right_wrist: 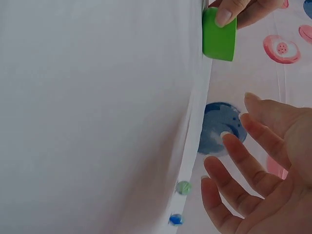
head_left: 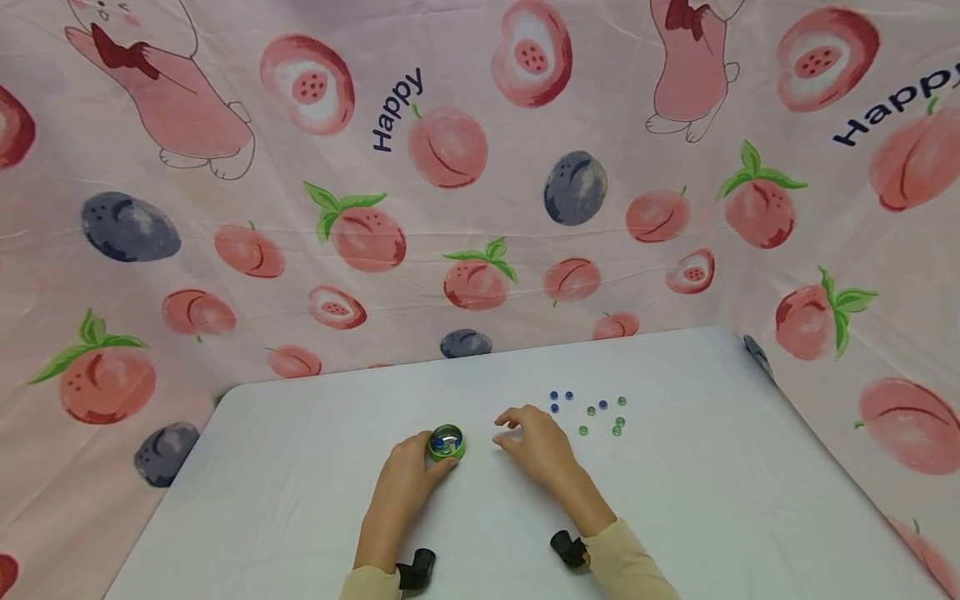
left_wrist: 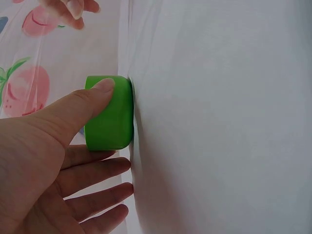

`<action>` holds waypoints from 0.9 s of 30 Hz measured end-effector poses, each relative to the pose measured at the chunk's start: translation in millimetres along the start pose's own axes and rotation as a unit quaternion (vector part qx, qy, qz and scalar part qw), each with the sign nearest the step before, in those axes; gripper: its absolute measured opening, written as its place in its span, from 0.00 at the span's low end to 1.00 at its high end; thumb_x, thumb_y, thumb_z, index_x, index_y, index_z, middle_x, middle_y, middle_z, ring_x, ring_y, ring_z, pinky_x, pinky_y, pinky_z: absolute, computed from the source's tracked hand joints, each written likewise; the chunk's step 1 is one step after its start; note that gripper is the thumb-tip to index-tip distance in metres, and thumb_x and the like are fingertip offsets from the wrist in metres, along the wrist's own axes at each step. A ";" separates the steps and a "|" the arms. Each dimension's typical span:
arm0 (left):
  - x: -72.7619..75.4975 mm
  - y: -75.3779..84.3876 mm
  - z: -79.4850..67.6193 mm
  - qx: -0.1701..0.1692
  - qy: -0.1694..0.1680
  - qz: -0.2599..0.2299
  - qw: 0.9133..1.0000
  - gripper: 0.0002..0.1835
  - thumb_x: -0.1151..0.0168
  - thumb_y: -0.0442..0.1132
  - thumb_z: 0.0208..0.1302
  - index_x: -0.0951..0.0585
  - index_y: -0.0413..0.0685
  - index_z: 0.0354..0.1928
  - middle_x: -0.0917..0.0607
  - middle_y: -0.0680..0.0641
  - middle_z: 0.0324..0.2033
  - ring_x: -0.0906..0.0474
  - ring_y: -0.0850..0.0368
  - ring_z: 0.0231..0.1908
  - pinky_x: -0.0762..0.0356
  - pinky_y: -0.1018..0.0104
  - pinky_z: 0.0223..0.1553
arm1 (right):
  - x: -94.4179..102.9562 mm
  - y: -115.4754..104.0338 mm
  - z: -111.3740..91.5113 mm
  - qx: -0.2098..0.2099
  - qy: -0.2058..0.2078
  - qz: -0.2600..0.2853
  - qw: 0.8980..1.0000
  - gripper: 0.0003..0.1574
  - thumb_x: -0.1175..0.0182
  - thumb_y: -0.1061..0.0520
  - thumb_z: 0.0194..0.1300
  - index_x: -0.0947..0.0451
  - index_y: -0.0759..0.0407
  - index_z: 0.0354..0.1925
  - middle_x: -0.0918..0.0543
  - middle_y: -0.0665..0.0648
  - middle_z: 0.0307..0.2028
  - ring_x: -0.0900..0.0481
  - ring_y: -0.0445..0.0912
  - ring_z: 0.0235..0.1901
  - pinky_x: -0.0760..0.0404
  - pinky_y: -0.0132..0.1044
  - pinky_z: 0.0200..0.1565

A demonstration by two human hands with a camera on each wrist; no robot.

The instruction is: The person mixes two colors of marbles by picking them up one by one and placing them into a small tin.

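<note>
A small round green cup point(head_left: 447, 443) stands on the white table, with blue and green glass marbles point(head_left: 446, 447) inside it. My left hand point(head_left: 407, 477) grips the cup's side between thumb and forefinger; in the left wrist view the other fingers spread below the green cup point(left_wrist: 110, 113). To the right of the cup, my right hand point(head_left: 537, 448) is held with its fingers loosely bent and apart. Nothing shows between the thumb and fingers of the right hand point(right_wrist: 273, 161) in the right wrist view.
Several loose marbles lie beyond the right hand, among them a blue marble point(head_left: 603, 405) and a green marble point(head_left: 583, 431). The white table point(head_left: 712, 500) meets a fruit-printed cloth point(head_left: 450, 217) at the back and sides.
</note>
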State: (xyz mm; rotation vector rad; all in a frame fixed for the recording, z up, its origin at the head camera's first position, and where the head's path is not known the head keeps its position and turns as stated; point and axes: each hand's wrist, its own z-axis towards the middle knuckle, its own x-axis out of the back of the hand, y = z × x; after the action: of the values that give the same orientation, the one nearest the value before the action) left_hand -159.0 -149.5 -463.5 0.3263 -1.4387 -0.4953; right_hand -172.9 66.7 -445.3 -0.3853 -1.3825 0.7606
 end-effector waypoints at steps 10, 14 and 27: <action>1.0 0.7 -1.1 0.001 0.000 -0.001 1.000 0.28 0.26 0.45 0.60 0.21 0.31 0.55 0.15 0.35 0.50 0.19 0.39 0.53 0.21 0.45 0.55 | 12.0 18.1 -11.2 -0.021 0.026 -0.004 0.999 0.12 0.29 0.55 0.62 0.14 0.55 0.45 0.16 0.55 0.39 0.21 0.48 0.38 0.22 0.40 0.37; 0.1 -0.2 -0.5 0.000 -0.002 -0.002 1.000 0.29 0.27 0.46 0.60 0.21 0.31 0.56 0.15 0.35 0.50 0.19 0.39 0.53 0.22 0.45 0.55 | 17.9 24.8 -15.8 -0.026 0.035 -0.008 0.999 0.12 0.29 0.55 0.62 0.14 0.55 0.44 0.16 0.55 0.39 0.21 0.47 0.37 0.22 0.41 0.37; 0.3 -0.3 -0.3 0.005 -0.007 -0.006 1.000 0.30 0.27 0.46 0.61 0.22 0.31 0.57 0.16 0.34 0.52 0.20 0.38 0.55 0.23 0.45 0.57 | 39.1 40.9 -25.7 -0.055 0.062 -0.027 0.996 0.13 0.28 0.55 0.61 0.14 0.55 0.45 0.15 0.55 0.39 0.20 0.48 0.37 0.21 0.41 0.35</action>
State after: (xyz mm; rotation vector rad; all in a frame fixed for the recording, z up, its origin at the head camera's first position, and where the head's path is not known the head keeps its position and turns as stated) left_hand -158.7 -149.9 -463.4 0.3409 -1.4529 -0.5016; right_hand -158.3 127.0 -448.0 -0.4717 -1.3166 0.6085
